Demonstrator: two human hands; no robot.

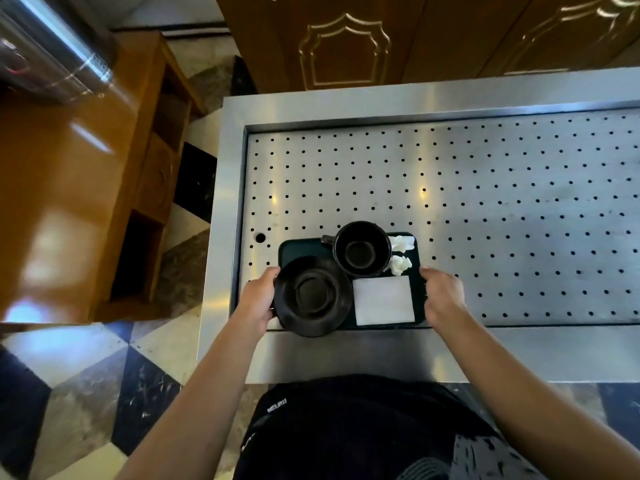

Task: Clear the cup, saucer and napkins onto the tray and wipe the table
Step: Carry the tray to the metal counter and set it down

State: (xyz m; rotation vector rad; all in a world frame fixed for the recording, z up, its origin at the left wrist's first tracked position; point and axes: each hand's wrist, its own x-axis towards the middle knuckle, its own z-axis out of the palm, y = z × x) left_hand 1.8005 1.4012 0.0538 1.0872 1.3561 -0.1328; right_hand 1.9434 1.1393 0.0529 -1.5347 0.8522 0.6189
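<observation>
1. Gripping the dark rectangular plastic tray (287, 249) by both short edges, we keep it level so the black ceramic cup (362, 249) stays upright.
2. Our left hand (258, 299) and right hand (443, 294) clamp its opposite sides, well apart.
3. Between them, the tray rests on the perforated steel surface (485, 202), holding the black round saucer (313, 296), white folded napkin (383, 299) and crumpled white napkins (401, 253).

Perforated steel tabletop (485, 202), wooden shelf unit (152, 174) left, carved wooden panel (346, 46) behind, checkered marble floor (86, 375).
</observation>
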